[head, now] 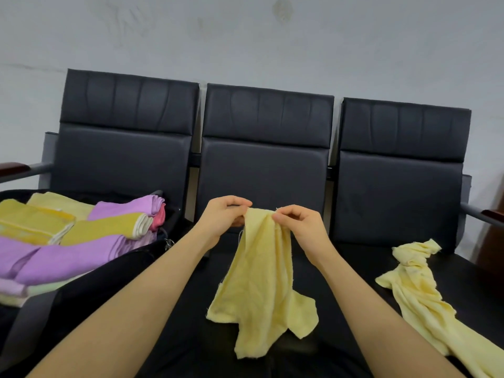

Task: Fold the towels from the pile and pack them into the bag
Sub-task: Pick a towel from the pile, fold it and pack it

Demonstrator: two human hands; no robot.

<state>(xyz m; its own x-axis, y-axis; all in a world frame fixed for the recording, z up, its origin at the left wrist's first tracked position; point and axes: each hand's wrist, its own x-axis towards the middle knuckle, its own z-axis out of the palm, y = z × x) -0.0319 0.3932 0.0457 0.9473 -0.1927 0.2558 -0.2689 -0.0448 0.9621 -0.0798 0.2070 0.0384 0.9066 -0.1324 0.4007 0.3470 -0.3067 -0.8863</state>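
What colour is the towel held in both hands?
Pale yellow, plain; the held towel shows in the head view.

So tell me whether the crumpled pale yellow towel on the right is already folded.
No, the crumpled pale yellow towel lies twisted and unfolded on the black surface.

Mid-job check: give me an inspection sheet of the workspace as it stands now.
Surface: black bench seat, partly covered by towels.
Job's things: held towel hanging unfolded; crumpled towel lying at right; bag open at left, holding folded towels.
Clutter: nothing seen.
Grippers: left hand and right hand both pinch the held towel's top edge.
Cables: nothing seen.
Surroundings: three black seat backs, grey wall.
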